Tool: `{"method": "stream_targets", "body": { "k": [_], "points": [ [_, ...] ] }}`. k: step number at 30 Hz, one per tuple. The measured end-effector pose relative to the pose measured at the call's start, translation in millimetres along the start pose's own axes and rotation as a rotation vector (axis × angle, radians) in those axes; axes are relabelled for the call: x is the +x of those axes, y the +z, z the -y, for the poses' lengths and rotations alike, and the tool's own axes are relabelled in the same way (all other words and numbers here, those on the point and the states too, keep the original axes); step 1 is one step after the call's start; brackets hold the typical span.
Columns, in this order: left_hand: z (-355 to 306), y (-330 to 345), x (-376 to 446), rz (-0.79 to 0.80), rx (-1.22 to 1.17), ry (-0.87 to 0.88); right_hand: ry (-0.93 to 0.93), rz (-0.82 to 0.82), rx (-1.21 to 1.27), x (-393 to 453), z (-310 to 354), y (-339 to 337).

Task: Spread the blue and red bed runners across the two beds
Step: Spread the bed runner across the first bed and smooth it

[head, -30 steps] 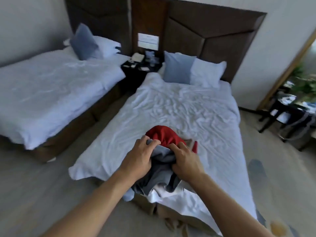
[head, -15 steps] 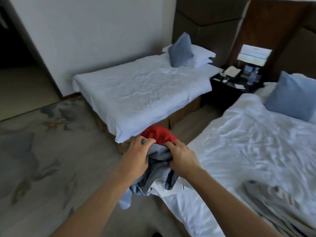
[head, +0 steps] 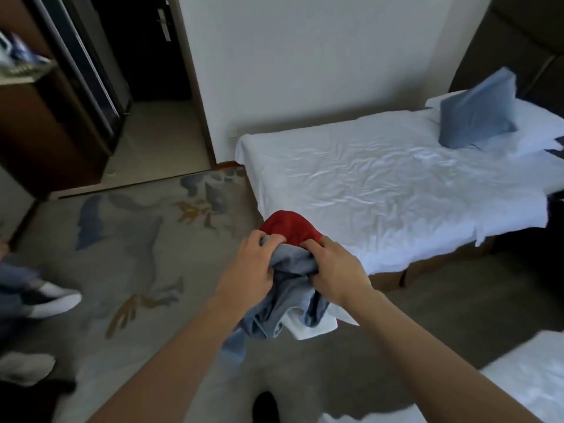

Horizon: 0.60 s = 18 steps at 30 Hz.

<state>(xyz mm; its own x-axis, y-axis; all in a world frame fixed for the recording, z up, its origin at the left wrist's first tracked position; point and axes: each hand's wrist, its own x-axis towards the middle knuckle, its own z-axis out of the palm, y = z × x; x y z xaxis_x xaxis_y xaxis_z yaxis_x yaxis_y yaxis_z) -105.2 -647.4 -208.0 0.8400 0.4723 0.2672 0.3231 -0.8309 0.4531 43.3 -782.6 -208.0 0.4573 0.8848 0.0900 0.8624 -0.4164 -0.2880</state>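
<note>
Near bed [head: 531, 389]: showing only a white corner at the lower right, bare of any runner.

Left hand [head: 256, 264]: clenching the bundle from its left side, fingers [head: 268, 239] digging into the grey-blue folds just under the red; probably bunching the cloth to keep it off the carpet.

Right hand [head: 332, 267]: closing on the same bundle from the right, thumb side pressing toward the left hand, likely to carry both runners as one lump.

Blue runner [head: 287, 300]: hanging crumpled between and below both hands, loose ends trailing toward the forearms, with a white lining or tag showing at the bottom.

Red runner [head: 288, 225]: bulging up above the knuckles, on the far side of both hands, pinched at its lower edge.

Bundle position: hovering above the carpet [head: 137, 254], just short of the far bed's near foot corner.

Far bed [head: 381, 190]: lying beyond the hands, white sheet wrinkled, no runner on it yet; a blue cushion [head: 479, 111] leaning at its head end.

Stage: judging by the grip, carrying and not yet spreading.

Needing next: separating the two cloths before laying either across the foot edge.
</note>
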Motion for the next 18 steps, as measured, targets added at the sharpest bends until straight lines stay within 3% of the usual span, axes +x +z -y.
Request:
{"method": "stream_targets", "body": {
  "k": [18],
  "points": [
    [254, -33, 383, -0.008, 0.029, -0.021, -0.025, -0.013, -0.008, 463, -21, 24]
  ]
}}
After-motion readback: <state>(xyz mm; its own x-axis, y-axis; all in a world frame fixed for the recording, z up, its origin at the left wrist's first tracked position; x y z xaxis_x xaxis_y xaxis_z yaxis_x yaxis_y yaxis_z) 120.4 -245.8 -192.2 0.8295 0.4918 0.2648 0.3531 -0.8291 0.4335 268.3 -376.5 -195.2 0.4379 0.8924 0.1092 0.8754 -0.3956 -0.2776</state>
